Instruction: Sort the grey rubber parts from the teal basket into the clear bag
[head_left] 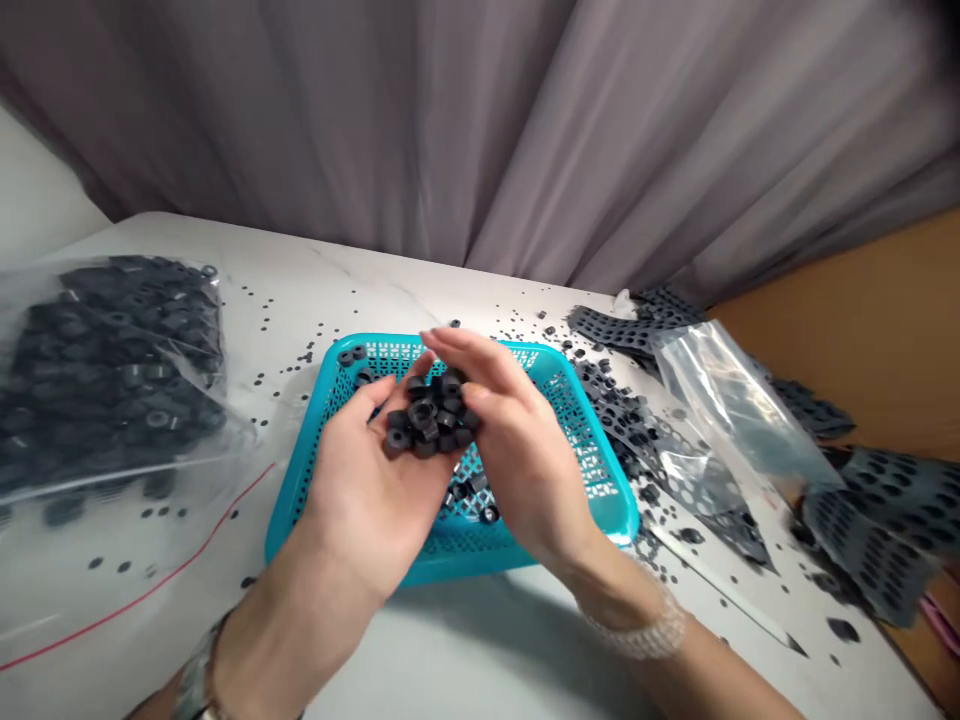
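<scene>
Numerous small black ring-shaped pieces (424, 415) are sitting heaped in the left hand (367, 495), above a turquoise perforated plastic basket (480, 555). Left hand: palm upward, fingers curling loosely, cupping the heap. Right hand (521, 460): half unfolded, arching at the heap's three o'clock, thumb touching its edge. From the basket, a clear plastic bag (127, 370) of black pieces is lying at nine o'clock; a slender white pencil (720, 585), at four; grey-black perforated sheets (877, 560), spreading from two to four.

White table (480, 650), 1 turquoise basket (480, 563), 1 filled bag (120, 370), 1 pencil (727, 589), black scraps (628, 430)
</scene>
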